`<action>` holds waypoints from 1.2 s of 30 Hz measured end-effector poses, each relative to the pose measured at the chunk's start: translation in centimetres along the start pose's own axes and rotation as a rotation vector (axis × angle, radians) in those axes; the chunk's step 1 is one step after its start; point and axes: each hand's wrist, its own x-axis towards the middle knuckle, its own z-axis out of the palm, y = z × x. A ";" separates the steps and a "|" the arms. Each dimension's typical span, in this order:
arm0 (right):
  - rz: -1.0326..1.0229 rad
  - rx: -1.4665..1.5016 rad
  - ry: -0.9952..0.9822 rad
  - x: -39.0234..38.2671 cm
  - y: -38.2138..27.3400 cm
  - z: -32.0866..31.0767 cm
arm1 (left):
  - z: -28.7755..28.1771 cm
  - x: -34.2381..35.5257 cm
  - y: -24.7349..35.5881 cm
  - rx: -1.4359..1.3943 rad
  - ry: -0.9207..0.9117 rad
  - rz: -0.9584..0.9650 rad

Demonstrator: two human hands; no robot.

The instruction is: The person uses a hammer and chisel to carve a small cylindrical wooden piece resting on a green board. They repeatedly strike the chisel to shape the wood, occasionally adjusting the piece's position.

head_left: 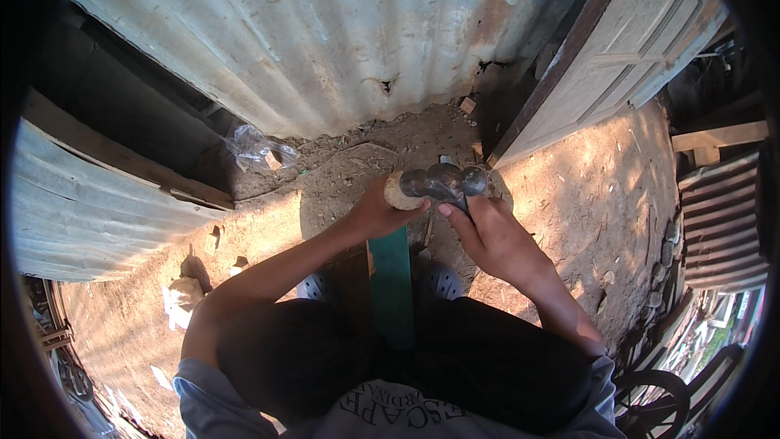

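Observation:
In the head view, my left hand (382, 199) is closed on a pale round wooden piece (397, 193). A dark metal hammer head (439, 181) lies across its top, touching or very close. My right hand (491, 236) is closed on the hammer just below the head, with the thumb along its dark shaft. A green plank (390, 276) extends beneath my hands between my legs, and my feet in grey clogs (443, 284) flank it. What lies under the hammer head is partly hidden.
Corrugated metal sheeting (309, 41) stands ahead, a weathered door (601, 73) at right front. A clear plastic bag (256, 146) lies on the dirt ground (569, 219). More sheeting (97, 211) is at left; stacked scrap (719, 219) and a wheel (650, 402) are at right.

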 end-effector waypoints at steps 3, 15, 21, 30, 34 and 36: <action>0.007 0.013 -0.004 0.1 -0.3 -0.1 | -0.1 -0.1 0.2 0.007 0.009 0.005; -0.018 0.011 -0.006 0.1 -0.1 -0.1 | -0.1 0.0 0.4 0.002 -0.003 0.007; 0.023 0.003 -0.013 0.0 0.0 0.0 | 0.0 0.0 0.2 -0.007 0.006 0.025; -0.011 0.016 0.010 0.0 0.4 0.2 | -0.2 0.0 0.2 -0.012 -0.015 0.026; -0.008 0.018 0.010 -0.1 0.3 0.1 | -0.1 -0.1 0.5 -0.020 -0.007 0.037; -0.008 0.029 0.003 0.0 0.2 0.1 | -0.2 -0.1 0.5 -0.011 -0.010 0.030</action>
